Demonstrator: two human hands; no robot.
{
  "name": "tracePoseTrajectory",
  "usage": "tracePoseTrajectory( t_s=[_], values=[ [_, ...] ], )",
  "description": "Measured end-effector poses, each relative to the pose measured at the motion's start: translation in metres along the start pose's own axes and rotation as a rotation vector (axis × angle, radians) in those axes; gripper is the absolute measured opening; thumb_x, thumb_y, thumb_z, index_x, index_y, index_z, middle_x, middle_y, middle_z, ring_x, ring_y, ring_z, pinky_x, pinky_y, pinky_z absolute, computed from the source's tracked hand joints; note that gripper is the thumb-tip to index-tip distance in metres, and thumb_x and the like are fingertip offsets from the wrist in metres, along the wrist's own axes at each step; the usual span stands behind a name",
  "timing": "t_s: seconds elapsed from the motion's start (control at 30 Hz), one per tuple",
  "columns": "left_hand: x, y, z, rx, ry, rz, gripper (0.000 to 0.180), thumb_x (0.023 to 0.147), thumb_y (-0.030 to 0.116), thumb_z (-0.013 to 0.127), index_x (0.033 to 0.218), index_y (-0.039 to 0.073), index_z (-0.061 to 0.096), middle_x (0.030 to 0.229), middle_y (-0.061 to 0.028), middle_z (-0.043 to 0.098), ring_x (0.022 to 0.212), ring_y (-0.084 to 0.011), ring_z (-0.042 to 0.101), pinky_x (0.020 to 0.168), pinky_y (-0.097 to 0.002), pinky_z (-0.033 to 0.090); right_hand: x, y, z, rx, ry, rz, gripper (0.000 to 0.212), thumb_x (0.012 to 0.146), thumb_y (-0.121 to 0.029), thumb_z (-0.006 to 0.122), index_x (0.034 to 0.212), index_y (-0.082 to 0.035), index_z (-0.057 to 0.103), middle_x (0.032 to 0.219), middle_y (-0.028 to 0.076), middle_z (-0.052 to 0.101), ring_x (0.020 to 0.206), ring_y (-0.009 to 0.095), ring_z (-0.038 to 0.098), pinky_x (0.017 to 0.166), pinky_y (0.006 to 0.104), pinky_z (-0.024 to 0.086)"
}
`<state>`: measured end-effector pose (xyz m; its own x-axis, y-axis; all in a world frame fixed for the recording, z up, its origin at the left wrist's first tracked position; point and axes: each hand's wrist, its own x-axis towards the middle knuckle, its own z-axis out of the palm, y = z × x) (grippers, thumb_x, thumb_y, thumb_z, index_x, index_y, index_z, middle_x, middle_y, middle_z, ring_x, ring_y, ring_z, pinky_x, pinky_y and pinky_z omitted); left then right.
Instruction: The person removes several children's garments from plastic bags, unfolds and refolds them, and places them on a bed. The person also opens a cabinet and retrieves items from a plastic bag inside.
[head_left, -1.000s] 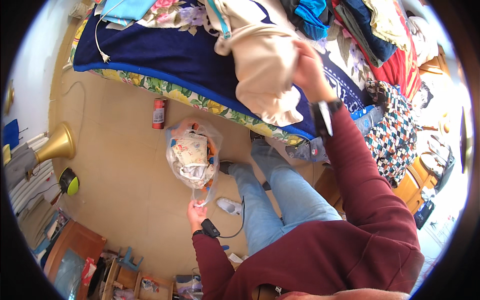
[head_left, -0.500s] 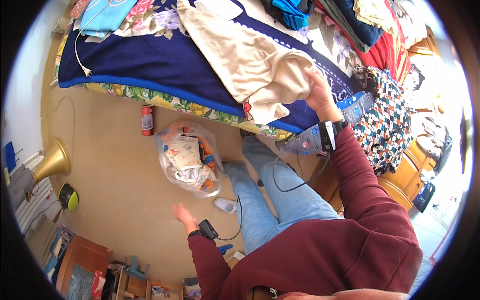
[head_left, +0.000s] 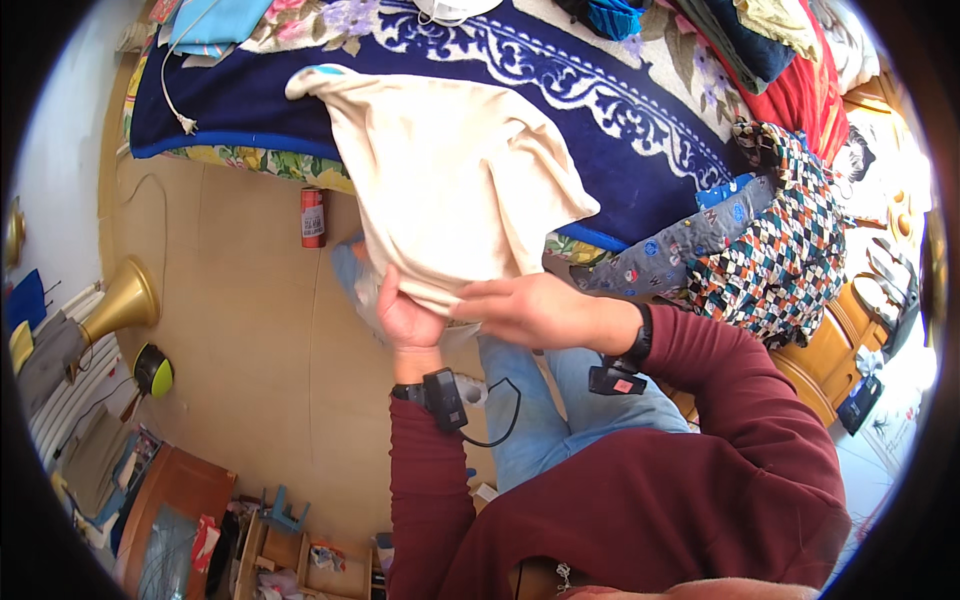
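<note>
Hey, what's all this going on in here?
A person is handling a cream cloth: the left hand grasps its near edge, and the right hand is at that edge too. The cloth overlaps the bed in view and partly hides a plastic bag on the floor.

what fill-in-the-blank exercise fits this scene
At the cream soft fabric garment, the hand nearer the red cylindrical container is the ____ one. In view, the container is to the ____ of the gold flared horn-shaped object. The person's long trousers are light ____.

Missing words: left; right; blue.
</note>
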<state>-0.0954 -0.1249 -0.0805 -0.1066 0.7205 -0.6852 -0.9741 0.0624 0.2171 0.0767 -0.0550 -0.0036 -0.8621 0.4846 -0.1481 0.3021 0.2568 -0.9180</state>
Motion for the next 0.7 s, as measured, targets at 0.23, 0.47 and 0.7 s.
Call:
tracePoseTrajectory(
  t_s=[0.23,0.47,0.7],
  values=[
    [-0.034,0.046,-0.048,-0.132,-0.036,0.182,0.049,0.086,0.027,0.044,0.128,0.004,0.038,0.135,-0.0111,0.036,0.126,-0.0292,0.03,0.104,-0.0492,0.019,-0.026,0.034,-0.007,-0.514,-0.465,0.477,0.033,0.065,-0.014,0.061,0.097,-0.009,0.055,0.083,0.012,0.06,0.071,0.031,0.061,0.06,0.0381,0.049],
    [-0.061,0.084,-0.055,-0.02,0.075,0.349,0.042,0.086,0.024,0.046,0.123,0.004,0.045,0.13,-0.0095,0.043,0.123,-0.0268,0.035,0.104,-0.0489,0.02,-0.048,0.069,-0.016,-0.529,-0.298,0.559,0.012,0.068,-0.009,0.054,0.078,-0.007,0.062,0.071,0.012,0.061,0.069,0.031,0.06,0.059,0.0394,0.046],
    [-0.065,0.044,-0.011,0.731,0.018,0.398,0.032,0.083,0.0,0.047,0.115,0.0,0.049,0.11,-0.0122,0.054,0.102,-0.0214,0.052,0.089,-0.034,0.04,-0.031,0.042,-0.044,-0.072,0.198,0.166,0.04,0.066,0.003,0.054,0.105,-0.006,0.052,0.075,0.014,0.058,0.065,0.032,0.058,0.058,0.0358,0.047]
  ],
)
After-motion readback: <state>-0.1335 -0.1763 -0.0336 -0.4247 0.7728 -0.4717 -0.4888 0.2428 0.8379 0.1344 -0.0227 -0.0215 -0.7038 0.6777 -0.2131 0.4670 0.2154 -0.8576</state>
